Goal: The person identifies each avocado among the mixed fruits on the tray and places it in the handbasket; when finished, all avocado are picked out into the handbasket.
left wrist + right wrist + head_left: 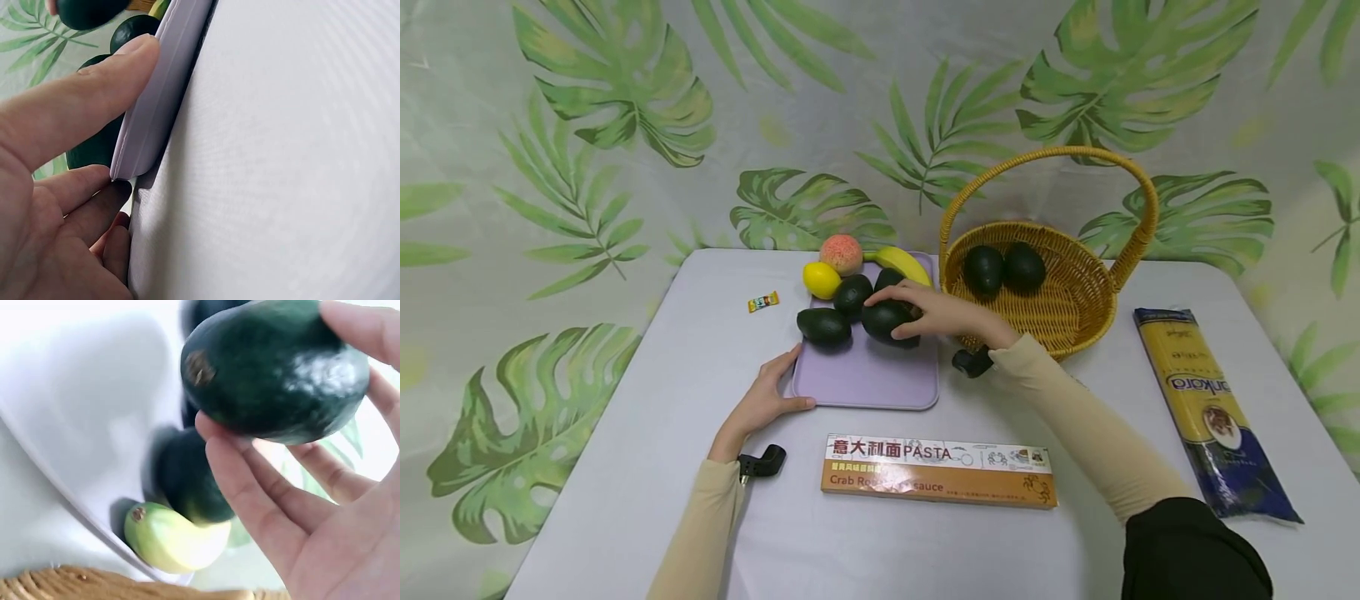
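My right hand [951,317] grips a dark green avocado [275,372] between thumb and fingers, over the right part of the lilac tray [868,385]. At the tray's front left corner, my left hand [765,402] holds the edge, thumb along the front and fingers at the left side. More avocados [823,327] lie on the tray, one partly hidden behind my right hand. A lemon [822,280], a peach [841,254] and a banana [904,263] sit along its back.
The wicker basket [1078,329] with a tall handle stands right of the tray, with two avocados [983,271] inside. A pasta box [938,472] lies in front, a pasta bag [1213,408] far right, and a small wrapped candy [763,302] at left.
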`<state>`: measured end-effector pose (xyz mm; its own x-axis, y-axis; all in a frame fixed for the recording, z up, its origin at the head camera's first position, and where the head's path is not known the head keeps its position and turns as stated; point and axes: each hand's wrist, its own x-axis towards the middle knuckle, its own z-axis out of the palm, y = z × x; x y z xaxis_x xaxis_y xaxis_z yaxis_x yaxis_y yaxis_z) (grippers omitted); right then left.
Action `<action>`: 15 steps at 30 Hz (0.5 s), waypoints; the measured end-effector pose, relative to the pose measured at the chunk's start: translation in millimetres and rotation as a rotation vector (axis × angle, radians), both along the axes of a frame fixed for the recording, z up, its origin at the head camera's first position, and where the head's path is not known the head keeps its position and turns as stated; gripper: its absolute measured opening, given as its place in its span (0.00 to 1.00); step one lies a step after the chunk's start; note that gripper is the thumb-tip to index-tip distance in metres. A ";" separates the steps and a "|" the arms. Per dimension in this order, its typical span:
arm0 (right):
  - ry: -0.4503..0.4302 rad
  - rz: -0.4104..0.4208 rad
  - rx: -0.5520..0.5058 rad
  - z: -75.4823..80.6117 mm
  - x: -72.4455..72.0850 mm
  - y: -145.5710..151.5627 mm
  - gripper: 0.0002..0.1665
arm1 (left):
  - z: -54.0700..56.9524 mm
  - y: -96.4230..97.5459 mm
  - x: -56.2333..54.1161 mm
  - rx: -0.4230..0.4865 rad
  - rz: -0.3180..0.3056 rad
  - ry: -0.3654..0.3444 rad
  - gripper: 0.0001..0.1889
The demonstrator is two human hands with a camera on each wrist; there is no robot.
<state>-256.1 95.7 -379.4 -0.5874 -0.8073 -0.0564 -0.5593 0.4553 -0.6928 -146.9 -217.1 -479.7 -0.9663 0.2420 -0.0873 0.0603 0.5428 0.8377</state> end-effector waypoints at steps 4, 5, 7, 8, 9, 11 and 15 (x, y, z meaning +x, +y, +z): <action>-0.079 -0.015 -0.102 10.7 5.0 18.2 0.31 | -0.7 0.2 -0.3 -0.002 0.003 -0.007 0.51; -0.099 -0.029 -0.117 12.9 6.1 23.8 0.31 | -1.1 0.1 -0.4 -0.005 0.003 -0.010 0.51; -0.140 -0.056 -0.148 17.5 8.0 35.7 0.31 | -1.8 0.1 -0.5 -0.010 0.006 -0.014 0.51; -0.160 -0.071 -0.166 19.8 8.8 42.1 0.31 | -2.1 0.0 -0.6 -0.010 0.009 -0.016 0.51; -0.175 -0.087 -0.185 21.8 9.5 48.9 0.32 | -2.4 -0.1 -0.6 -0.010 0.011 -0.019 0.51; -0.198 -0.125 -0.220 25.6 10.8 63.7 0.32 | -2.8 -0.2 -0.7 -0.010 0.012 -0.021 0.51; -0.203 -0.221 -0.256 27.7 8.9 95.5 0.33 | -2.8 -0.1 -0.7 -0.009 0.012 -0.022 0.51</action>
<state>-247.2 191.2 -351.6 -0.7462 -0.6657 -0.0025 -0.3074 0.3479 -0.8857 -147.6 -217.2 -482.5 -0.9670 0.2297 -0.1102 0.0357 0.5505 0.8341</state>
